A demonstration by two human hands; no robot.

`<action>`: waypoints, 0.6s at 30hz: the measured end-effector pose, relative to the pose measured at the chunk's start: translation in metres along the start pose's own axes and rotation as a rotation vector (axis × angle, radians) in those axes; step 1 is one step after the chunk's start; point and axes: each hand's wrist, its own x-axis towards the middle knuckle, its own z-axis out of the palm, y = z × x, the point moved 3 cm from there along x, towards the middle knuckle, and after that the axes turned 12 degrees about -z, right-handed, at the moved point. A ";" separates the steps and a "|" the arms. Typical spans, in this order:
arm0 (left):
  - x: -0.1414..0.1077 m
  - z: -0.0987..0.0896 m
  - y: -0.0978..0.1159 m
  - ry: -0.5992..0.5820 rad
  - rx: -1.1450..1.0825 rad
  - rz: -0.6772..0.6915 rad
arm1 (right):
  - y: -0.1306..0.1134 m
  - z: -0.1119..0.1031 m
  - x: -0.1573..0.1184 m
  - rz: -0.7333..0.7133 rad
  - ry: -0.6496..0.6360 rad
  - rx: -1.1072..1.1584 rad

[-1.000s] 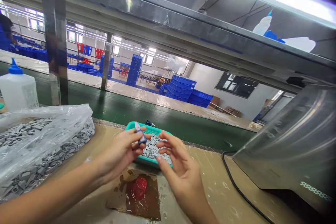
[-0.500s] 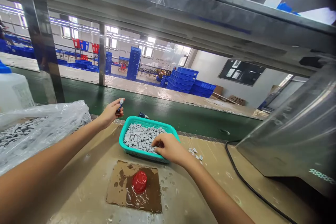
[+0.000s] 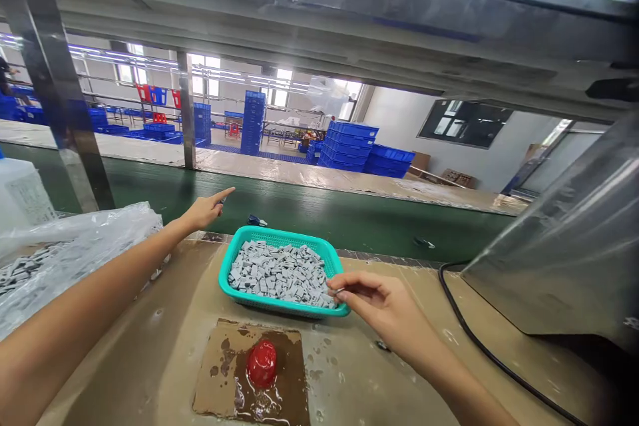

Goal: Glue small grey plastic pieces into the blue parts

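**Right hand point(image 3: 377, 298) backs out of the grey pieces point(image 3: 277, 273)**

Since half a second ago, the right hand has moved from among the grey pieces to the near right corner of the basket point(image 3: 282, 306), its thumb and fingertips closed narrowly on a small part point(image 3: 341, 291). The left hand point(image 3: 202, 212) is out over the belt point(image 3: 319, 206), beyond the far left corner of the basket, index finger straight and the others curled. A dark bit shows at its fingers, but I cannot tell whether it is gripped.

The green basket sits on the surface point(image 3: 364, 386), spread with grey pieces. Just beyond its far rim a dark piece point(image 3: 256, 220) lies on the belt; another item point(image 3: 424, 243) lies farther right. A small dark object point(image 3: 383, 345) lies near the right wrist.

Nearer than the basket, a red cup point(image 3: 262, 364) stands on wet cardboard point(image 3: 214, 383). A clear bag point(image 3: 107, 239) of parts lies at left, near a white bottle point(image 3: 24, 193). At right, a black cable point(image 3: 466, 323) runs along the surface.
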 end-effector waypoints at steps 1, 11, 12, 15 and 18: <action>0.003 0.002 -0.002 -0.010 0.049 -0.007 | -0.001 -0.005 -0.006 -0.009 0.024 0.002; 0.029 0.046 0.030 -0.111 0.224 0.080 | 0.018 -0.007 -0.035 0.248 0.176 0.206; 0.029 0.051 0.036 -0.144 0.215 0.099 | 0.020 -0.007 -0.036 0.258 0.211 0.243; 0.026 0.058 0.043 -0.198 0.177 0.086 | 0.024 -0.005 -0.038 0.286 0.289 0.284; 0.020 0.049 0.037 -0.156 0.077 0.031 | 0.025 -0.005 -0.041 0.314 0.296 0.273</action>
